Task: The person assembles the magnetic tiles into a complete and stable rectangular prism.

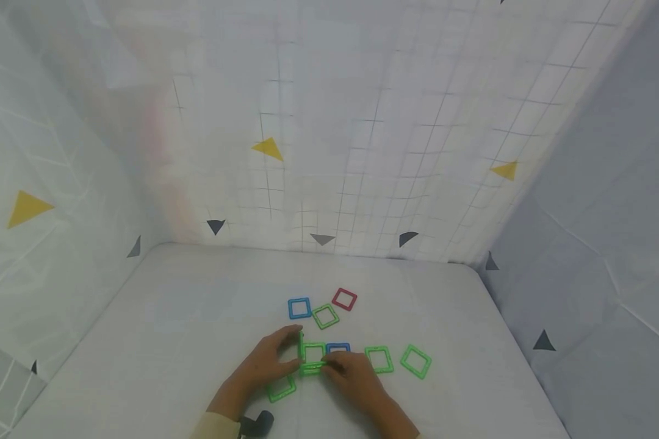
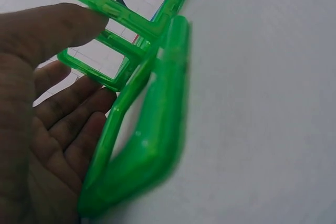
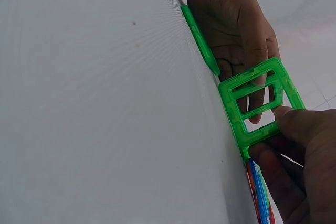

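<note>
Green square magnetic tile frames stand joined in a small structure in the middle of the head view. My left hand (image 1: 260,361) spans the upright left tile (image 1: 301,349), its thumb at the near side and its fingers at the far side. With thumb and fingers, my right hand (image 1: 357,379) pinches the near green tile (image 3: 236,124) by its right side. Another green tile (image 2: 157,135) lies flat on the table close under my left hand. Beyond the right fingers lies a blue tile (image 1: 338,346), partly covered.
Farther back lie a light blue tile (image 1: 299,299), a green tile (image 1: 332,323) and a red tile (image 1: 344,290). Two green tiles (image 1: 379,349) (image 1: 409,369) lie to the right. White sheet walls (image 1: 329,183) enclose the white table (image 1: 198,305).
</note>
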Motion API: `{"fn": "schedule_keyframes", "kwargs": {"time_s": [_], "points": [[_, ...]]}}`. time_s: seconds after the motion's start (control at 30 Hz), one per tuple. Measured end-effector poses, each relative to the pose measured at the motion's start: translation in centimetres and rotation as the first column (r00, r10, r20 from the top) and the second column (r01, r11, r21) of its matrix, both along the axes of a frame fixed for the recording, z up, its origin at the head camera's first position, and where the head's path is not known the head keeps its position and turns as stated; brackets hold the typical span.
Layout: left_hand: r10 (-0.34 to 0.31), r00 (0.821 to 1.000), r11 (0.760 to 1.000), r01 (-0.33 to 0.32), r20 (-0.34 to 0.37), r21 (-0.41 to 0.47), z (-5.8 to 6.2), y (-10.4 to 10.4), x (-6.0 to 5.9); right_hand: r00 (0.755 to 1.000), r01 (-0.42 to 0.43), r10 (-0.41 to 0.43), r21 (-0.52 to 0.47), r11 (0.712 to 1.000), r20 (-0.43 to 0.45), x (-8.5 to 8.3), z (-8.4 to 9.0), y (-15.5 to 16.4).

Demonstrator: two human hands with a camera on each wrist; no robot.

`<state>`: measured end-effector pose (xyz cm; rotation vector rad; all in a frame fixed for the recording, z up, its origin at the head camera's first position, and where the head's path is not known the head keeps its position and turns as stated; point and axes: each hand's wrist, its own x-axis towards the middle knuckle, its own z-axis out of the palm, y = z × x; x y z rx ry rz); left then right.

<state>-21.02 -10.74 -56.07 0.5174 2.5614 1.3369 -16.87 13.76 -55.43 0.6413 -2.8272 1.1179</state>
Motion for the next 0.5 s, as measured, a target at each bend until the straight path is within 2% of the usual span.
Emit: {"fn": "schedule_keyframes", "kwargs": {"time_s": [0.27,0.5], "points": [[0.004,1.000,1.000,-0.004,0.003,-0.028,-0.13,-0.04,-0.18,1.000,0.006,-0.006,-0.043,0.999,0.004,0.00,0.12,-0.01],[0.004,1.000,0.999,-0.004,0.008,-0.040,-0.09,-0.06,-0.13,1.000,0.019,-0.019,-0.028,0.999,-0.008,-0.01,-0.52,0.22]]}}
